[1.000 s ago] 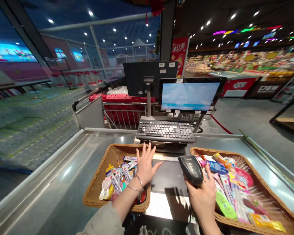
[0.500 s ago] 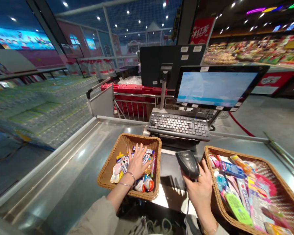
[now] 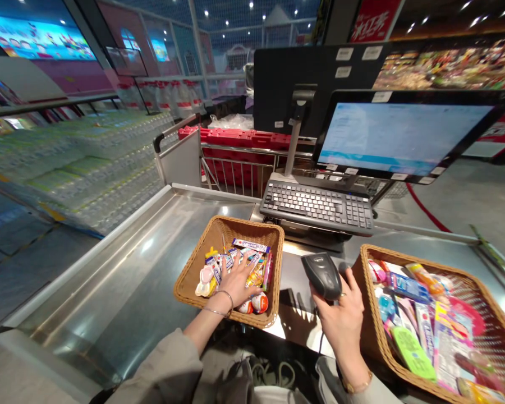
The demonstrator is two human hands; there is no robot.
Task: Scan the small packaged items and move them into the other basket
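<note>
My left hand (image 3: 237,280) rests with spread fingers on the packaged sweets inside the left wicker basket (image 3: 185,280). Around it lie wrapped candy bars (image 3: 251,246), a pale pink plastic piece (image 3: 205,276) and red-and-white egg-shaped sweets (image 3: 260,303). My right hand (image 3: 343,320) is wrapped round a black barcode scanner (image 3: 323,275), held above the counter between the two baskets. The scanner's head points up and to the left, and its cable hangs below. At the right stands a second wicker basket (image 3: 372,336) with a green package (image 3: 412,352) and several other packaged goods.
A keyboard (image 3: 317,205) sits behind the baskets, below a lit monitor (image 3: 404,137) and a dark screen back (image 3: 315,84). The metal counter (image 3: 122,269) has a raised rim. Beyond it are a shopping cart (image 3: 231,168) and stacked bottle packs (image 3: 88,163).
The view has tilted down and shifted slightly left. My left hand has pressed lower among the sweets, its fingertips now between them. The right hand keeps its hold on the barcode scanner.
</note>
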